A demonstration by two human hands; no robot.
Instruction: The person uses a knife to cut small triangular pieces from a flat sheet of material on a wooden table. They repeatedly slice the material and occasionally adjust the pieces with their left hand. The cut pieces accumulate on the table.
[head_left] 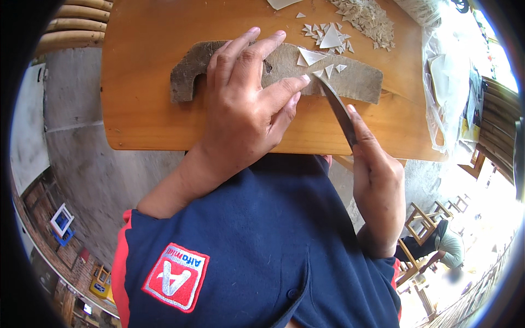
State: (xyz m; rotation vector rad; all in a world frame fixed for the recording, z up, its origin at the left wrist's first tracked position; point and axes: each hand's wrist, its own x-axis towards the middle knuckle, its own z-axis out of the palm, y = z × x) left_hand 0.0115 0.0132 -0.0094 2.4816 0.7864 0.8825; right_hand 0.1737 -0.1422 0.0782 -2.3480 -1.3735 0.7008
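A grey-brown, arched wooden block (350, 82) lies on the orange-brown table. My left hand (240, 104) rests over its left half, two fingers stretched across the far edge. Its index fingertip presses on the block beside the knife tip, the thumb just below. My right hand (377, 169) grips a knife (340, 115) with a dark, curved blade, whose handle is hidden in the palm. The tip touches the block close to my left index finger. A larger white triangular piece (311, 57) and several small white triangles (329, 70) lie on the block.
Beyond the block are loose white triangles (331, 38) and a heap of small pale pieces (367, 22). Clear plastic bags (437, 87) hang at the table's (147, 126) right edge. Another person (445, 246) bends among wooden stools (421, 224) at lower right.
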